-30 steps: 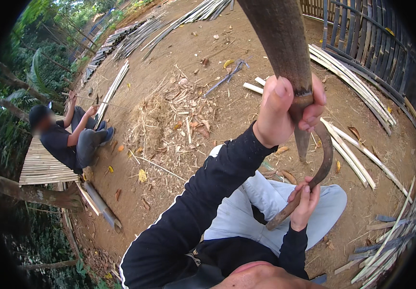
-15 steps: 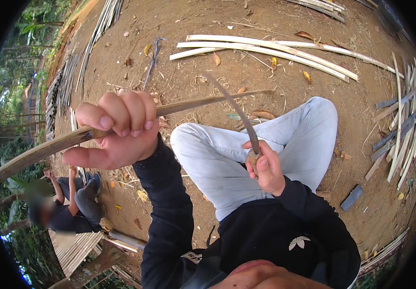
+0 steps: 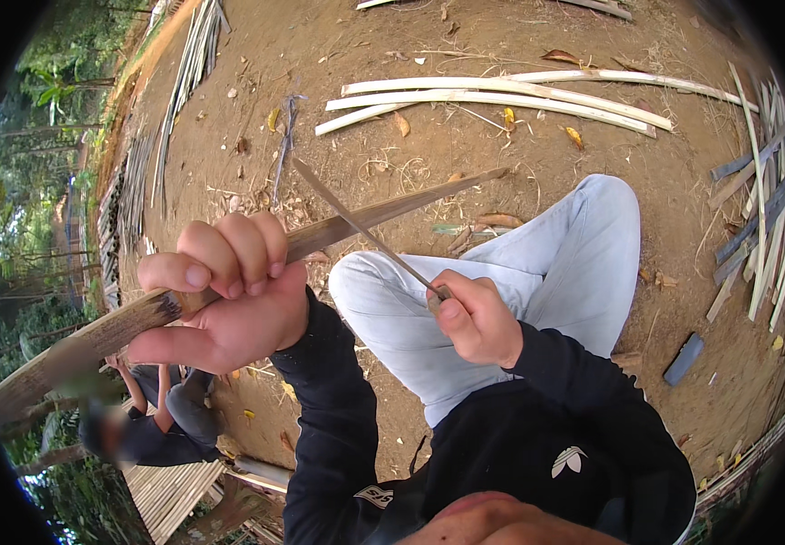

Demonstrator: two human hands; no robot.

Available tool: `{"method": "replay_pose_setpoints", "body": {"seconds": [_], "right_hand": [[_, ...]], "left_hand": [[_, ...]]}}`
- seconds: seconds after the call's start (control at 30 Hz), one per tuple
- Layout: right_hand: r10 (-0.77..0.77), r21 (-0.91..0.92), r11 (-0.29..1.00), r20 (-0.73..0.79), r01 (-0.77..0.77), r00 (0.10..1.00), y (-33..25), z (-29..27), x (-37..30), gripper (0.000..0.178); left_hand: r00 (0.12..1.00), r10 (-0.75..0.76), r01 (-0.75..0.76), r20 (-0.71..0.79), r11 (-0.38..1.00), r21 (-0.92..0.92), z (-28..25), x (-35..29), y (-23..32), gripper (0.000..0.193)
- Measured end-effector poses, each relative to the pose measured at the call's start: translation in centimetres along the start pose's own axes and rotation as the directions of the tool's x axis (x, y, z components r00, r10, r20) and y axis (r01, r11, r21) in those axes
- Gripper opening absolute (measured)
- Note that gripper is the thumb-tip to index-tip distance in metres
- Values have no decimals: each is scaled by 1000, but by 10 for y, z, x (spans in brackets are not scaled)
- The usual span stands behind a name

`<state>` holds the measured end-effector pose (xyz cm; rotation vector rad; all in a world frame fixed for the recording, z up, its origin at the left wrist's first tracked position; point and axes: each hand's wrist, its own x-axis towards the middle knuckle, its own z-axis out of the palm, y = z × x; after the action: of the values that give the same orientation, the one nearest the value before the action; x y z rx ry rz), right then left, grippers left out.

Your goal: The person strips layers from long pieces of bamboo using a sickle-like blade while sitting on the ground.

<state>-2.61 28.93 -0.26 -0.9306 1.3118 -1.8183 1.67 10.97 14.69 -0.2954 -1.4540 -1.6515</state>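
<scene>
My left hand (image 3: 229,295) is closed around a long brown bamboo strip (image 3: 383,211), which slants from the lower left up to the right. A dark node ring shows on the strip beside my fingers. In my right hand (image 3: 476,320), closed near my lap, is a knife (image 3: 365,232) with a long narrow blade; most of its handle is hidden in my fist. The blade crosses the strip a little to the right of my left hand, its tip pointing up and left. Whether blade and strip touch I cannot tell.
Pale split bamboo strips (image 3: 492,98) lie on the dirt ahead. More strips (image 3: 765,218) are heaped at the right, near a dark grey block (image 3: 684,360). Another person (image 3: 161,413) sits at the left beside a slatted bamboo platform (image 3: 170,486). My crossed legs (image 3: 465,309) are below the strip.
The knife has swung leftward, its blade now lying across the strip nearer my left hand. My right hand has shifted a little left. My left hand and the strip sit slightly lower.
</scene>
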Motion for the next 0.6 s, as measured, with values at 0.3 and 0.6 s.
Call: {"method": "replay_pose_setpoints", "body": {"seconds": [0.3, 0.6], "right_hand": [[66, -49, 997, 108, -61, 992, -12, -32, -2, 46], [57, 31, 998, 163, -63, 985, -20, -31, 0, 44]], "left_hand": [[999, -11, 11, 33, 1000, 2, 12, -7, 3, 51], [1000, 9, -10, 23, 999, 40, 11, -13, 1, 51]]}}
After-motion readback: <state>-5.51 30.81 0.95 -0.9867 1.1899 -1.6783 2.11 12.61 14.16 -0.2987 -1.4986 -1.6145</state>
